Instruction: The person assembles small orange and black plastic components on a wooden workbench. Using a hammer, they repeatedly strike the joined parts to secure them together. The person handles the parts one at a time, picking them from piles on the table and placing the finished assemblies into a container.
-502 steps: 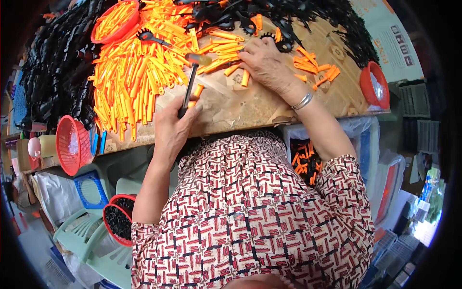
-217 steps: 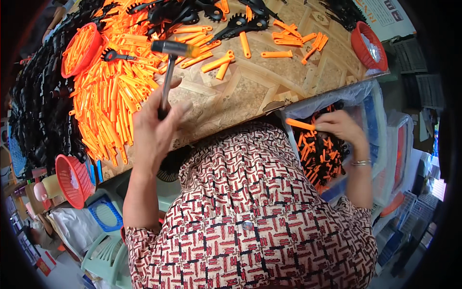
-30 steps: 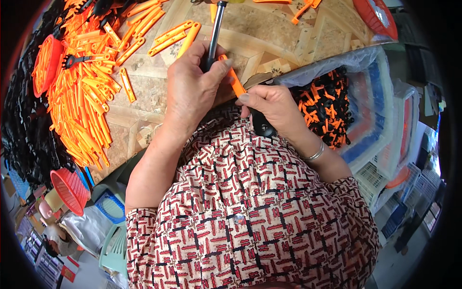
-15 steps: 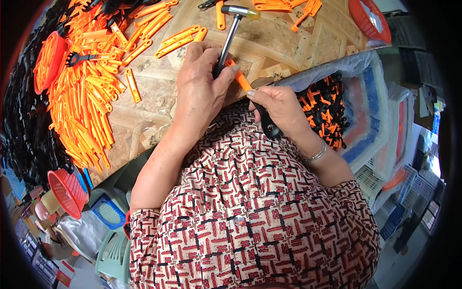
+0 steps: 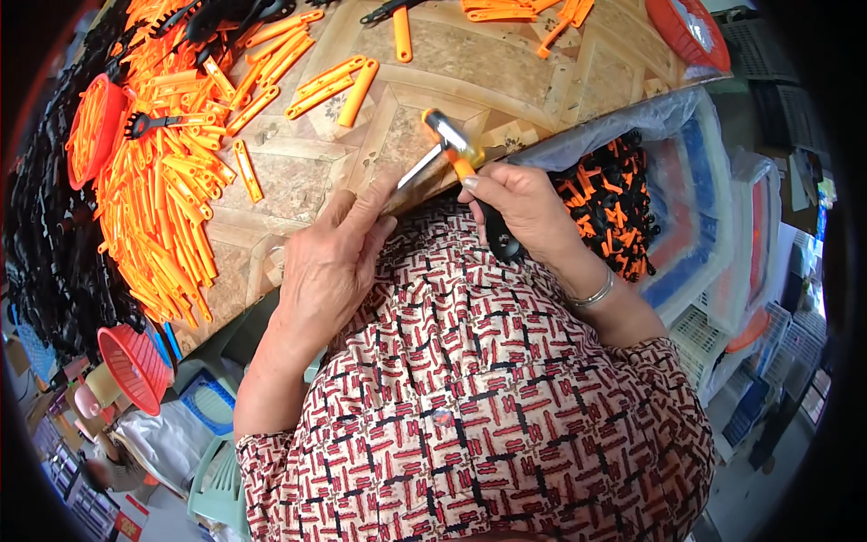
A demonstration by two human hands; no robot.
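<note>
My left hand is closed around the grip of a small hammer, with the grip itself hidden by the fingers. The hammer has a metal shaft and a head with one black end and one yellow end, blurred by motion. Its head overlaps an orange handle at the table's edge; whether they touch I cannot tell. In my right hand is a black kitchen utensil, pinched near where it joins that orange handle. The black end hangs down in front of the patterned shirt.
A large heap of orange handles covers the table's left side, beside a red basket and black utensil parts. Loose orange handles lie farther in. At right, a plastic-lined container holds several black-and-orange pieces.
My left hand has moved down and left, and the hammer's head has swung down from above onto the orange handle's area. My right hand stays nearly in place with the utensil.
</note>
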